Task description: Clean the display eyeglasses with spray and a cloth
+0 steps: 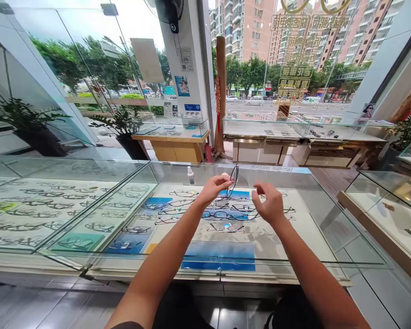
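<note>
My left hand (213, 188) is raised above the glass display counter (315, 214) and pinches a pair of thin dark-framed glasses (234, 179), which hang edge-on. My right hand (269, 202) hovers just to the right of the glasses, fingers curled in a loose pinch, apart from the frame, and I cannot make out anything in it. Under the glass below both hands lie several rows of spectacle frames (222, 214) on white and blue pads. A small white spray bottle (191, 175) stands on the counter top, left of my left hand.
A second glass case with several frames (37, 210) adjoins on the left. More display counters (267, 132) stand by the window ahead and another case (393, 205) at right. Potted plants (123, 123) sit at left. A street with trees and buildings shows outside.
</note>
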A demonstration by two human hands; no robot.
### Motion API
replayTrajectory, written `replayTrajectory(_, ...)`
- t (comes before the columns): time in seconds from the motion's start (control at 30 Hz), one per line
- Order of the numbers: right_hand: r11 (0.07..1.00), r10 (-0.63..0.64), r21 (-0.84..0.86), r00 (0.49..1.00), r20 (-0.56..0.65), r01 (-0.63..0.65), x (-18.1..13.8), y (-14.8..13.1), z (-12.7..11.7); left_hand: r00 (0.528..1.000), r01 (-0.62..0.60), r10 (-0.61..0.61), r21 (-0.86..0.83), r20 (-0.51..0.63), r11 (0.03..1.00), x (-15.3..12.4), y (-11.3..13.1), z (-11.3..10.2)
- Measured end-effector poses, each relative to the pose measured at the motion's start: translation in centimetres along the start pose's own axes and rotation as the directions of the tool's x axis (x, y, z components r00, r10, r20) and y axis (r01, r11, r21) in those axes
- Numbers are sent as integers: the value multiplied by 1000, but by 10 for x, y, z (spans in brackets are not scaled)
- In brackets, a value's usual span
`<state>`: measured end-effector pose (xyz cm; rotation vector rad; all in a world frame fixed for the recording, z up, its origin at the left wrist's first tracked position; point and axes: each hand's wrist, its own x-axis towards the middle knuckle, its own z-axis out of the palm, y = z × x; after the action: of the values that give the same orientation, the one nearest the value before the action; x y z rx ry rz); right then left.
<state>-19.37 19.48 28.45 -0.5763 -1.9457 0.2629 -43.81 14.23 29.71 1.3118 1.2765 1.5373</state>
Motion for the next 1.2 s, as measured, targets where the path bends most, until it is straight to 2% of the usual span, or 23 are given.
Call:
replayTrajectory(0.13,997,-72,28,992,104,70,17,9,34,997,51,-58,-112,-59,992,-5,-12,0)
replayTrajectory(0.23,996,-74,66,991,109,67,11,16,42,994,66,-77,-149,-76,987,-10,-15,4)
replayTrajectory(0.37,992,-38,127,994,102,25,0,19,41,995,57,-72,-196,-72,979,-14,-17,8)
replayTrajectory(0.6,943,37,321,987,160,-87,-5,12,41,995,55,-72,-219,-70,974,-18,-17,12)
replayTrajectory(1.0,917,79,378,987,142,-128,-6,5,38,997,59,-68,-252,-28,966,-20,-20,21)
replayTrajectory(1.2,908,80,397,985,151,-135,-10,5,39,999,2,-9,-225,-33,974,-21,-21,23)
